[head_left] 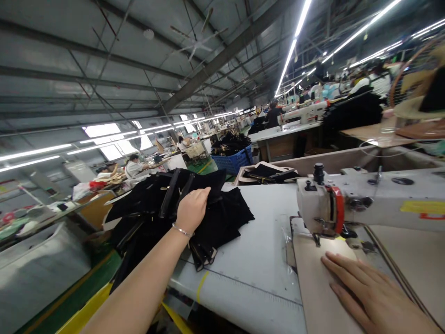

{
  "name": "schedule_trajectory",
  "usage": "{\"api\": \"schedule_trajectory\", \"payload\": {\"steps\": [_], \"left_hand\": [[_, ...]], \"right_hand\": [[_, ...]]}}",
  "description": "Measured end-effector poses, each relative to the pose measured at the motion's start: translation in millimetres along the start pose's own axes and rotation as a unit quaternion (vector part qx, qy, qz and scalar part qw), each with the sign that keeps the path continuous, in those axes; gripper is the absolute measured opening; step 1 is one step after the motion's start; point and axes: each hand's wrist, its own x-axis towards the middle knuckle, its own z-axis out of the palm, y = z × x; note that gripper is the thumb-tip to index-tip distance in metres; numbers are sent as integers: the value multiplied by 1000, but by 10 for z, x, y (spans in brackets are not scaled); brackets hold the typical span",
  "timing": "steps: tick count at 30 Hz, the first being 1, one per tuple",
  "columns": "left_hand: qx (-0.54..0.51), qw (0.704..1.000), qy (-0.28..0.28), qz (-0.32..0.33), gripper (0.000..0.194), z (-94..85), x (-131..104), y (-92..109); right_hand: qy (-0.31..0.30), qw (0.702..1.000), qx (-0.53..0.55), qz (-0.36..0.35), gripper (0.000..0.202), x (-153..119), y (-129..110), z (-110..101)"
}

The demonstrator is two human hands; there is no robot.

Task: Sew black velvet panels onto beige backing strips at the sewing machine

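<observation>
Label (422, 207) blurred, L hand (192, 208) on blk fabric (231, 211)

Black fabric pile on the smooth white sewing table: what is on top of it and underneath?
The left hand is on top of the black fabric pile. The pile's right side rests on the smooth white sewing table; whatever lies beneath its middle is covered.

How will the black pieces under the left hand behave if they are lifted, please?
The black pieces probably bend easily, since some hang down at left. They may slide apart, because they overlap unevenly under the left hand. Their dark strips are likely stiffer, as they look straight.
</observation>
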Motion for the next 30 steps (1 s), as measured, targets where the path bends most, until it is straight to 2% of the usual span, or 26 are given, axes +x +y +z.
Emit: {"api": "schedule_trajectory", "payload": {"steps": [2,3,5,6,7,8,10,12,15,17,19,20,22,24,26,28,30], "left_hand": [[-47,998,-15,44,35,-75,-225,462],[-85,990,-50,96,32,-82,-351,702],[-209,931,-191,231,25,-31,-555,1122],[-265,894,-237,272,25,30,-604,1280],[-311,868,-262,285,28,116,-606,1399],[-338,863,-261,268,30,227,-562,1483],[-333,901,-222,166,33,503,-365,1570],[-275,940,-195,58,40,789,-112,1603],[-250,947,-202,9,34,1052,150,1630],[-264,942,-206,19,24,1053,181,1644],[-296,929,-218,51,20,946,120,1662],[-321,915,-234,74,20,878,71,1679],[-375,878,-276,117,32,762,-33,1744],[-408,858,-287,122,33,720,-115,1859],[-416,870,-247,92,15,758,-156,2003],[-421,882,-201,68,14,838,-151,2141],[-417,888,-182,64,9,915,-105,2243]], "right_hand": [[-48,998,-43,-9,58,40,-66,-115],[-69,996,-56,-7,57,73,-97,-173],[-103,993,-57,-9,52,152,-144,-277],[-113,992,-53,-10,49,190,-161,-319],[-120,992,-49,-13,47,222,-172,-354],[-122,991,-46,-15,46,247,-180,-381],[-121,991,-45,-19,44,271,-190,-418],[-116,992,-48,-22,44,272,-196,-438],[-108,993,-49,-28,43,267,-200,-457],[-105,993,-46,-31,43,267,-202,-464],[-103,993,-42,-32,42,269,-203,-463],[-102,993,-39,-31,42,269,-204,-459],[-100,994,-35,-28,43,269,-207,-447],[-98,994,-33,-24,45,269,-210,-440],[-100,994,-34,-25,46,272,-214,-446],[-105,993,-38,-27,45,275,-217,-460],[-107,993,-42,-28,45,278,-217,-472]]}}
